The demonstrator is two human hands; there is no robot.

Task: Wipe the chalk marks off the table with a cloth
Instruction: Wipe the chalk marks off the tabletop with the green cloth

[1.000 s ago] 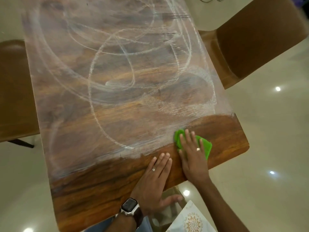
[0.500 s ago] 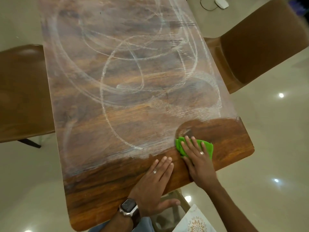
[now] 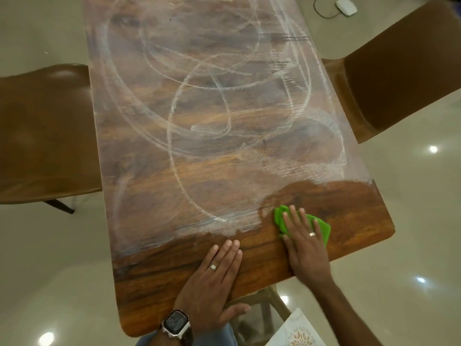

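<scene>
At the chalk's near edge [image 3: 224,228], right hand [image 3: 305,245] flat on cloth [image 3: 321,227]; left hand [image 3: 212,283] flat, empty; press evenly, overlap strokes

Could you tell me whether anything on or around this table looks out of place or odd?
Only the chalk marks stand out, white loops and smears covering most of the table beyond the wiped near strip. The right hand presses the green cloth flat; the left hand rests flat. Nothing looks spilled or damaged.
</scene>
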